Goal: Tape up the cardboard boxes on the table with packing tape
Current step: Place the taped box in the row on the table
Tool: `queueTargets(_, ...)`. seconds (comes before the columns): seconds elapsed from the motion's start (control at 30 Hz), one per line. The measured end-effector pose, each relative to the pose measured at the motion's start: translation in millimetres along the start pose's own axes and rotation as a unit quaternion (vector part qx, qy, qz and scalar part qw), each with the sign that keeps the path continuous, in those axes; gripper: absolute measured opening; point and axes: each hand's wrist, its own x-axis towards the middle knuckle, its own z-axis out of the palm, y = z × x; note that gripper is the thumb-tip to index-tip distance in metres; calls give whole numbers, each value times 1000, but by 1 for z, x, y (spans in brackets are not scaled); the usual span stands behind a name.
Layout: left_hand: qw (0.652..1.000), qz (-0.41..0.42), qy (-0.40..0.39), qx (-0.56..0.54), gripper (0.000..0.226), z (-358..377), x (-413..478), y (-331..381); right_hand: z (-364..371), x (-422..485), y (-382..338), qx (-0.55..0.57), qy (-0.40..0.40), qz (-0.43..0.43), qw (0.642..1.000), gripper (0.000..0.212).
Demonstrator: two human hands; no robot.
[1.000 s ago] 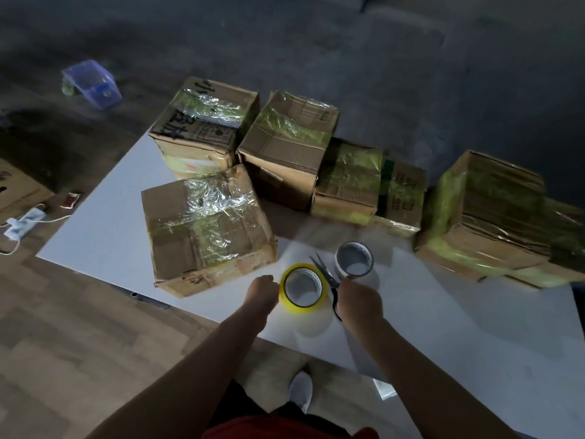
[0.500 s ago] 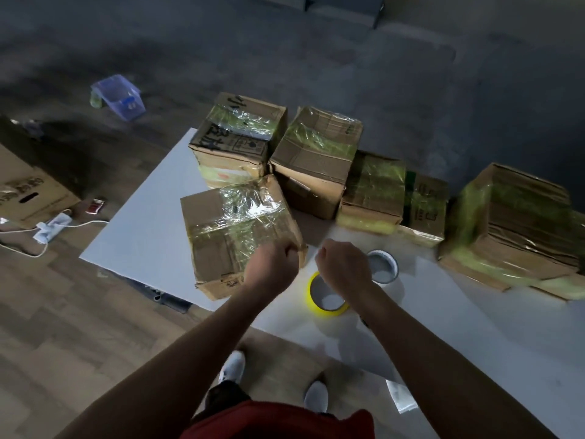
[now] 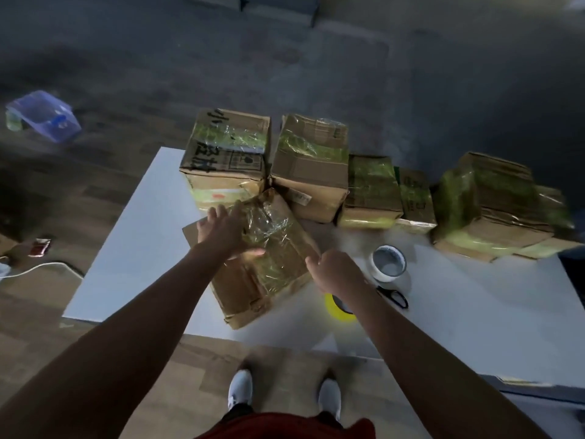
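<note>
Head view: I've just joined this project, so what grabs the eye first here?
The brown cardboard box wrapped in crinkled clear tape sits skewed at the white table's near edge, with the left hand spread on top. Behind it, a row of taped cardboard boxes lines the far edge.

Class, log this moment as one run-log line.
left hand spread on near box | right hand beside it, holding nothing | yellow tape, white tape, scissors on table

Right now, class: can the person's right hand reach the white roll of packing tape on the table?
Probably yes: the right hand hangs close beside the white roll of packing tape, with only bare white table between them.
</note>
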Motion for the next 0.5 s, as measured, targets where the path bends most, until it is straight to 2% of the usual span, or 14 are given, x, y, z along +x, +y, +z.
queueTargets(0.1, 999, -28, -17, 37, 116, -14, 10, -11, 0, 3, -4, -34, 8, 0, 999, 30)
queueTargets(0.2, 996, -20, -81, 31, 98, -12, 4, -25, -4, 8, -4, 7, 29, 28, 999, 41)
queueTargets(0.3, 990, -3, -139, -28, 106, 3, -15, -29, 3, 15, -13, 8, 68, 37, 997, 45)
queueTargets(0.33, 992, -6, -122, -40, 109, 10, -21, -30, 7, 15, -19, -19, 97, 45, 994, 51)
queueTargets(0.4, 995, -34, -50, -74, 106, 26, -29, -27, 21, 16, -31, -85, 167, 59, 981, 78)
queueTargets(0.5, 984, -66, -1, -167, 104, 42, -37, -14, 47, 9, -54, -167, 234, -7, 958, 94)
